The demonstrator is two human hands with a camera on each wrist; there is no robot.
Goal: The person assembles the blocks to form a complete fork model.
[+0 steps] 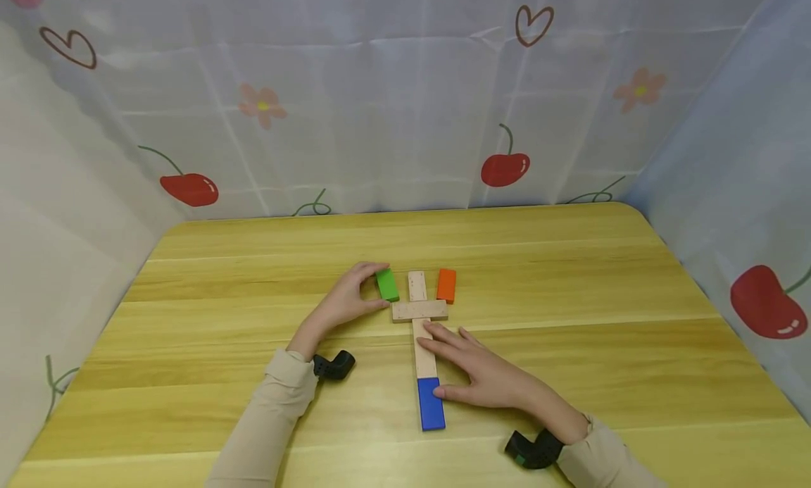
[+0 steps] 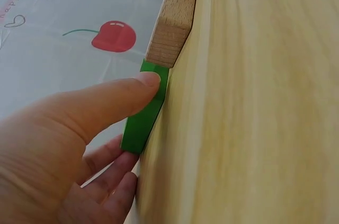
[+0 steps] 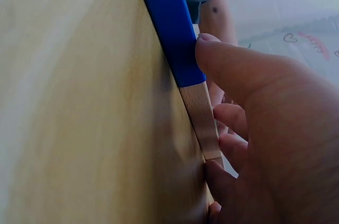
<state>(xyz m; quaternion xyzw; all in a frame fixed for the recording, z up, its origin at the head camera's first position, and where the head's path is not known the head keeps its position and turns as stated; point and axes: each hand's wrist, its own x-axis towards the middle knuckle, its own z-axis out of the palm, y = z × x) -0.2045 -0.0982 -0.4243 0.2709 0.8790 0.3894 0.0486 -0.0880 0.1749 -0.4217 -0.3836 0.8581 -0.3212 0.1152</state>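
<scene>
My left hand (image 1: 347,294) pinches a green block (image 1: 387,285) between thumb and fingers. That block lies flat on the table at the left end of a crosswise wooden block (image 1: 419,310). Behind the crosswise block stretches another plain wooden block (image 1: 417,286), and an orange block (image 1: 446,285) lies to its right. A wooden length (image 1: 425,358) runs toward me from the crosspiece, ending in a blue block (image 1: 431,407). Loosely spread, my right hand (image 1: 488,375) has its thumb at the blue block's side and its fingertips at the wooden length.
The blocks lie on a wood-grain table (image 1: 570,284). A pale curtain (image 1: 393,122) with cherries and flowers hangs behind it and along the sides. Each wrist carries a black device, such as the left one (image 1: 334,365).
</scene>
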